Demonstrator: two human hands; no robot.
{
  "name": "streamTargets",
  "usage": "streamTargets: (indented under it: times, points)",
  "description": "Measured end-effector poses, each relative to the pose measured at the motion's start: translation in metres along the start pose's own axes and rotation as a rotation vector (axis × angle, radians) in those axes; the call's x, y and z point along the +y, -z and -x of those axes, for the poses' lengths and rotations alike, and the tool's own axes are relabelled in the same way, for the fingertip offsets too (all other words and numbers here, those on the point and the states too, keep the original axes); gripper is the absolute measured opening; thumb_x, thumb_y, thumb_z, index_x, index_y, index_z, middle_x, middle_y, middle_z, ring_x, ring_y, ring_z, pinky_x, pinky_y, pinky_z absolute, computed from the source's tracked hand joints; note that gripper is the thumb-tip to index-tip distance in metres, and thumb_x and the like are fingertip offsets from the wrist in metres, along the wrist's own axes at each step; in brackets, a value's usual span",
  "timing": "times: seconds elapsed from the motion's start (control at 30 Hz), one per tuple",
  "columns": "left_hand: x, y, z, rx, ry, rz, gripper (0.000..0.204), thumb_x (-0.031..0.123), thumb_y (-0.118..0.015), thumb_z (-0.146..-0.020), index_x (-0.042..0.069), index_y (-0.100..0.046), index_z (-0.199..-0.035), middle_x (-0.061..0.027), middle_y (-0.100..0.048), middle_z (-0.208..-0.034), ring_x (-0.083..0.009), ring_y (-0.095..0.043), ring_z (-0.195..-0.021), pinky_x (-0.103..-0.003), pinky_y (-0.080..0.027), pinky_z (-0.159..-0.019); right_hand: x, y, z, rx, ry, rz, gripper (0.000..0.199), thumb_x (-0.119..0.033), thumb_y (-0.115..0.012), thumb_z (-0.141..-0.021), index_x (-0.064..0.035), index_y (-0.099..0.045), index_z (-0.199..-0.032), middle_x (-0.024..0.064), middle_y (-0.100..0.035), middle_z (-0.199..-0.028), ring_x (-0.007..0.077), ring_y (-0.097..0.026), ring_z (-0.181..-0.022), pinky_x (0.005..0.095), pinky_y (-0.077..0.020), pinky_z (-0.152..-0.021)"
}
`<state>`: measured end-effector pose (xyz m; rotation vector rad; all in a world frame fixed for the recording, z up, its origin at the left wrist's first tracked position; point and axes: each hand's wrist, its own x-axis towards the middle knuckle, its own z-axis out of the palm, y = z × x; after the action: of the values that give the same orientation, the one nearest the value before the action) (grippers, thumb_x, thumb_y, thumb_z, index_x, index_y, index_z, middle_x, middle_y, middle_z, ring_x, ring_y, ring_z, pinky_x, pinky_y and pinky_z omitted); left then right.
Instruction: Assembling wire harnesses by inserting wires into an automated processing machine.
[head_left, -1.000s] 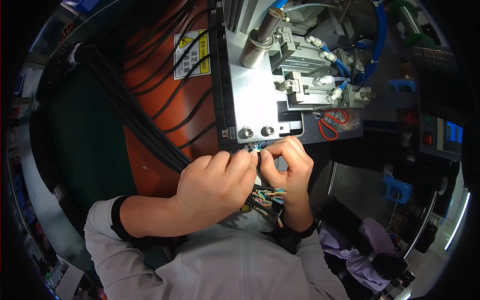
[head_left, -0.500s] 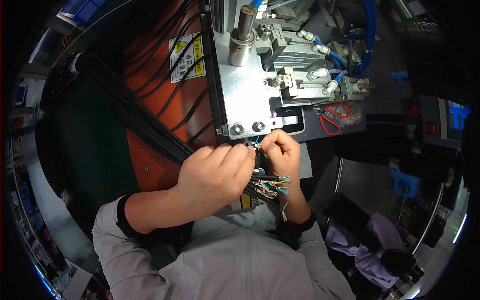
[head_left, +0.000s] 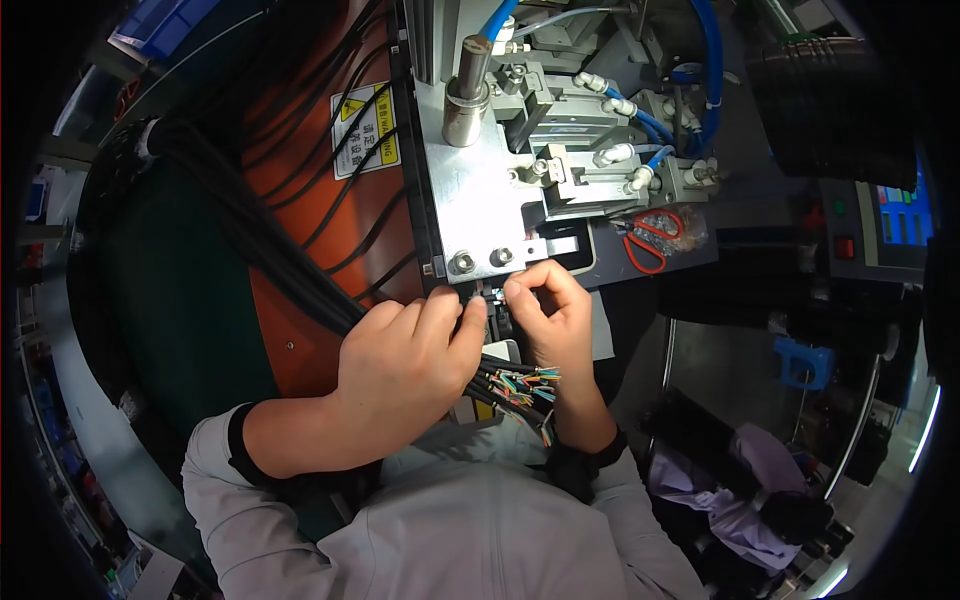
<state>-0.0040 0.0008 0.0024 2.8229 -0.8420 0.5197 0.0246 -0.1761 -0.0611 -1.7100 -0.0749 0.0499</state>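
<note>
My left hand [head_left: 405, 365] is closed around a black cable, its thumb and forefinger at the front edge of a metal press fixture [head_left: 465, 210]. The cable's tip carries small coloured wires [head_left: 499, 295], partly hidden by my fingers. My right hand [head_left: 558, 315] pinches at these wires with thumb and forefinger, just below the fixture's plate. Under my left hand, a bundle of black cables [head_left: 490, 378] comes out to the right, with stripped multicoloured wire ends [head_left: 530, 385] fanned out. Further back the thick black cable bundle [head_left: 270, 245] runs up to the left.
Red-handled scissors [head_left: 650, 240] lie right of the fixture beside a clear plastic bag [head_left: 690, 228]. Pneumatic cylinders with blue hoses [head_left: 712, 60] stand behind. A warning label [head_left: 366, 130] is on the orange surface [head_left: 295, 345]. A control box with a screen [head_left: 903, 216] is at the far right.
The whole view has shifted slightly. My left thumb has come up beside the wires at the fixture. My right fingertips remain at the wires, which now show less.
</note>
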Motion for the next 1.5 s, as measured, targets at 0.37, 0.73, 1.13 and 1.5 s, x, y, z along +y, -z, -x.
streamTargets:
  times: [0.37, 0.73, 1.13, 1.5]
  points:
    - [-0.006, 0.003, 0.003, -0.061, 0.005, 0.018, 0.022, 0.008, -0.064, -0.074, 0.003, -0.067, -0.095, -0.004, -0.057, -0.08, -0.0113, -0.053, -0.062, -0.023, -0.04, -0.055, -0.022, 0.04, -0.018, -0.562, 0.613, -0.165, 0.018, 0.004, -0.072, -0.074, -0.0007, -0.067, -0.09, 0.0081, -0.067, -0.085, 0.0209, -0.063, -0.08, 0.0318, -0.048, -0.075]
    - [-0.016, 0.014, -0.01, 0.362, -0.187, 0.378, 0.025, 0.015, -0.071, -0.076, 0.0, -0.069, -0.096, -0.0091, -0.063, -0.082, -0.0172, -0.059, -0.059, -0.027, -0.043, -0.049, -0.038, 0.022, -0.005, -0.232, 0.378, -0.245, 0.017, 0.003, -0.072, -0.074, 0.0006, -0.067, -0.09, 0.0116, -0.067, -0.089, 0.0217, -0.063, -0.078, 0.0313, -0.0493, -0.072]
    - [-0.01, 0.001, -0.007, 0.378, -0.091, 0.391, 0.019, 0.009, -0.068, -0.077, 0.0, -0.065, -0.093, -0.002, -0.057, -0.072, -0.0114, -0.056, -0.055, -0.023, -0.034, -0.044, -0.052, 0.005, -0.006, -0.095, 0.595, 0.0, 0.019, 0.0, -0.077, -0.073, 0.0009, -0.068, -0.09, 0.0112, -0.065, -0.086, 0.0197, -0.061, -0.079, 0.0291, -0.0485, -0.071]
    - [-0.011, 0.006, -0.002, 0.243, -0.129, 0.284, 0.025, 0.014, -0.067, -0.071, 0.001, -0.066, -0.093, -0.0029, -0.056, -0.073, -0.0136, -0.052, -0.053, -0.026, -0.035, -0.044, -0.056, 0.008, -0.002, -0.048, 0.377, -0.061, 0.014, 0.0, -0.076, -0.073, -0.0015, -0.063, -0.078, 0.0084, -0.061, -0.082, 0.0164, -0.055, -0.075, 0.0286, -0.0444, -0.068]
